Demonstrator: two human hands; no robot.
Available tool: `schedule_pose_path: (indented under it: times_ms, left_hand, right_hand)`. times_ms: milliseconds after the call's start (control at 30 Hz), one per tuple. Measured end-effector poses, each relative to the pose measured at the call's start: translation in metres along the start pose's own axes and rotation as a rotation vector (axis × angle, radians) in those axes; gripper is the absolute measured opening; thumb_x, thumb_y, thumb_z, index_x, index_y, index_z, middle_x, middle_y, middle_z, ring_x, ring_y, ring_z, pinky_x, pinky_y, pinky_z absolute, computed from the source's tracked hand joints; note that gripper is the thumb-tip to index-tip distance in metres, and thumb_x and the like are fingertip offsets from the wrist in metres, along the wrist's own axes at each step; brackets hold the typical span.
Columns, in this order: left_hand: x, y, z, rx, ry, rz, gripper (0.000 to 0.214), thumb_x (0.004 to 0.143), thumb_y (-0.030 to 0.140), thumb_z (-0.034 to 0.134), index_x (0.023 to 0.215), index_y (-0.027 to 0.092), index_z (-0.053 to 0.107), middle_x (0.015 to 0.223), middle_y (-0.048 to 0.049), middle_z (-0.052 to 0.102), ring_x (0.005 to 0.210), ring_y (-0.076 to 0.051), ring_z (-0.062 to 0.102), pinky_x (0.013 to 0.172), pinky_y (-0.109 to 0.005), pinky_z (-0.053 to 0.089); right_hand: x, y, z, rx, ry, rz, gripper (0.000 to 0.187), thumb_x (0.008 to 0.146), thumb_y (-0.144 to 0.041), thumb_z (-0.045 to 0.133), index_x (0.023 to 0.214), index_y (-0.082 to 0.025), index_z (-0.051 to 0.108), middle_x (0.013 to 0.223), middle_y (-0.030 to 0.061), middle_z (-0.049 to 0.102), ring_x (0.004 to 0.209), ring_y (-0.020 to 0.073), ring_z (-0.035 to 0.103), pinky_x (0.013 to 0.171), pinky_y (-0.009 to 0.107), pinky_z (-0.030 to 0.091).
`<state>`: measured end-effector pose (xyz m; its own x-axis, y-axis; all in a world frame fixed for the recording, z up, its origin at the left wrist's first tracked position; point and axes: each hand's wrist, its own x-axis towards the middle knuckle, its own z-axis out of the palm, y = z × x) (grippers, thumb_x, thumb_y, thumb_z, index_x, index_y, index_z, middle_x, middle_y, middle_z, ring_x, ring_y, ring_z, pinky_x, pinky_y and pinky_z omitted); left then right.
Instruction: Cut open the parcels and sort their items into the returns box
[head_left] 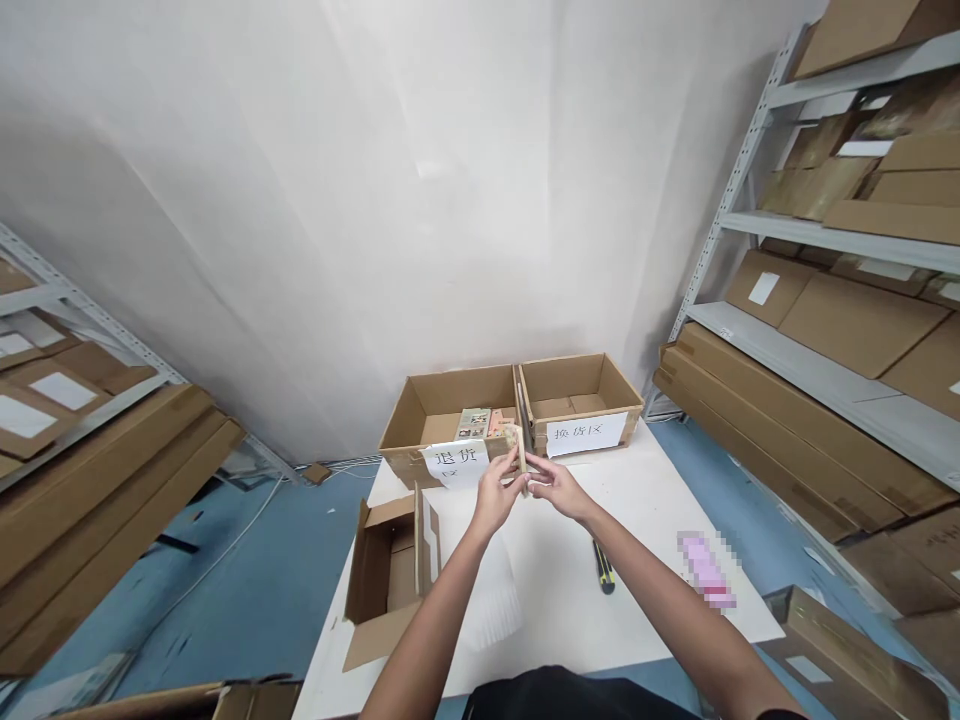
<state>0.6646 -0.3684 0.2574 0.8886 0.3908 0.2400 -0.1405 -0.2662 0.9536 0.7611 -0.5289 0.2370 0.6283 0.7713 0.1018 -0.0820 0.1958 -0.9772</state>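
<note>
Between my two hands, a thin flat pale item [521, 450] stands upright, seen almost edge-on; its exact kind cannot be made out. My left hand [498, 492] grips it from the left with the fingertips, and my right hand [556, 488] pinches it from the right. Just beyond is an open carton [403, 467] with a handwritten white label, holding a few printed flat packs [474, 423]. To its right sits a second labelled open carton [616, 385]. A black and yellow utility knife [603, 568] lies below my right hand.
An opened cardboard box [425, 540] with flaps out stands at the white table's [555, 640] left side. A white wrapping sheet [493, 595] lies near my left forearm. A blurred pink item [705, 570] lies at right. Shelves [840, 235] of cartons flank both sides.
</note>
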Motion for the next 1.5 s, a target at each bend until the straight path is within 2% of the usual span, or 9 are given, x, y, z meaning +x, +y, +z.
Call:
schedule_pose_path:
  times_ms: [100, 267, 400, 500, 667, 867, 1133, 1333, 1500]
  left_hand:
    - [0.002, 0.010, 0.000, -0.063, 0.052, 0.015, 0.058, 0.083, 0.044, 0.075, 0.137, 0.024, 0.068, 0.133, -0.0108, 0.069, 0.115, -0.025, 0.068, 0.098, -0.040, 0.057]
    - [0.007, 0.017, -0.032, -0.345, -0.069, -0.154, 0.080, 0.076, 0.048, 0.084, 0.147, 0.022, 0.058, 0.134, -0.0139, 0.070, 0.105, -0.027, 0.072, 0.086, -0.042, 0.062]
    - [0.008, 0.017, -0.046, -0.376, -0.044, -0.218, 0.083, 0.069, 0.046, 0.090, 0.143, 0.020, 0.063, 0.120, -0.0125, 0.076, 0.096, -0.025, 0.073, 0.080, -0.038, 0.061]
    - [0.009, 0.017, -0.044, -0.325, 0.020, -0.219, 0.082, 0.068, 0.048, 0.090, 0.141, 0.020, 0.065, 0.114, -0.0114, 0.077, 0.097, -0.025, 0.073, 0.084, -0.039, 0.061]
    - [0.005, 0.023, -0.023, -0.032, 0.174, -0.044, 0.057, 0.077, 0.047, 0.082, 0.129, 0.026, 0.073, 0.134, -0.0094, 0.068, 0.121, -0.027, 0.065, 0.094, -0.037, 0.059]
    - [0.000, 0.030, -0.005, 0.101, 0.063, 0.053, 0.066, 0.080, 0.046, 0.082, 0.140, 0.027, 0.064, 0.151, -0.0105, 0.054, 0.138, -0.031, 0.053, 0.100, -0.037, 0.057]
    - [0.006, 0.030, -0.042, -0.048, -0.046, -0.026, 0.058, 0.079, 0.047, 0.082, 0.131, 0.025, 0.068, 0.135, -0.0113, 0.063, 0.128, -0.030, 0.060, 0.104, -0.044, 0.055]
    - [0.017, 0.017, -0.053, -0.444, -0.010, -0.198, 0.069, 0.076, 0.043, 0.086, 0.135, 0.021, 0.058, 0.130, -0.0138, 0.072, 0.115, -0.030, 0.070, 0.100, -0.047, 0.056]
    - [0.025, 0.009, -0.058, -0.434, -0.083, -0.213, 0.068, 0.075, 0.038, 0.087, 0.135, 0.021, 0.060, 0.131, -0.0125, 0.070, 0.116, -0.027, 0.068, 0.098, -0.042, 0.056]
  right_hand:
    - [0.001, -0.003, 0.006, -0.099, -0.026, -0.050, 0.066, 0.078, -0.036, 0.078, 0.142, -0.030, 0.061, 0.152, 0.0089, 0.057, 0.139, 0.0308, 0.053, 0.105, 0.049, 0.051]
    - [0.007, -0.014, -0.010, -0.166, 0.306, -0.051, 0.069, 0.075, -0.041, 0.081, 0.139, -0.028, 0.061, 0.142, 0.0104, 0.064, 0.128, 0.0304, 0.061, 0.102, 0.050, 0.053]
    - [0.007, -0.028, -0.016, 0.043, 0.122, 0.013, 0.064, 0.072, -0.038, 0.082, 0.132, -0.024, 0.062, 0.113, 0.0072, 0.075, 0.097, 0.0240, 0.072, 0.087, 0.042, 0.059]
    - [0.004, -0.036, -0.014, 0.096, 0.111, 0.049, 0.060, 0.072, -0.036, 0.083, 0.126, -0.024, 0.062, 0.104, 0.0047, 0.077, 0.090, 0.0221, 0.073, 0.079, 0.038, 0.059]
    - [0.005, -0.038, -0.004, 0.096, 0.112, 0.008, 0.057, 0.073, -0.037, 0.084, 0.124, -0.024, 0.062, 0.105, 0.0057, 0.078, 0.090, 0.0234, 0.074, 0.081, 0.040, 0.060]
    - [0.013, -0.042, 0.017, 0.049, 0.047, -0.151, 0.052, 0.080, -0.042, 0.081, 0.127, -0.025, 0.066, 0.120, 0.0082, 0.076, 0.114, 0.0263, 0.072, 0.102, 0.047, 0.055]
    - [0.026, -0.036, 0.032, 0.040, -0.036, 0.005, 0.046, 0.084, -0.049, 0.075, 0.123, -0.024, 0.074, 0.125, 0.0114, 0.074, 0.118, 0.0300, 0.069, 0.096, 0.048, 0.057]
    - [0.046, -0.019, 0.021, -0.136, 0.379, -0.038, 0.065, 0.070, -0.043, 0.085, 0.130, -0.027, 0.067, 0.126, 0.0107, 0.072, 0.110, 0.0258, 0.068, 0.091, 0.043, 0.058]
    - [0.050, -0.021, 0.005, 0.084, 0.096, 0.105, 0.061, 0.071, -0.044, 0.086, 0.126, -0.024, 0.066, 0.120, 0.0103, 0.074, 0.101, 0.0250, 0.072, 0.081, 0.036, 0.059]
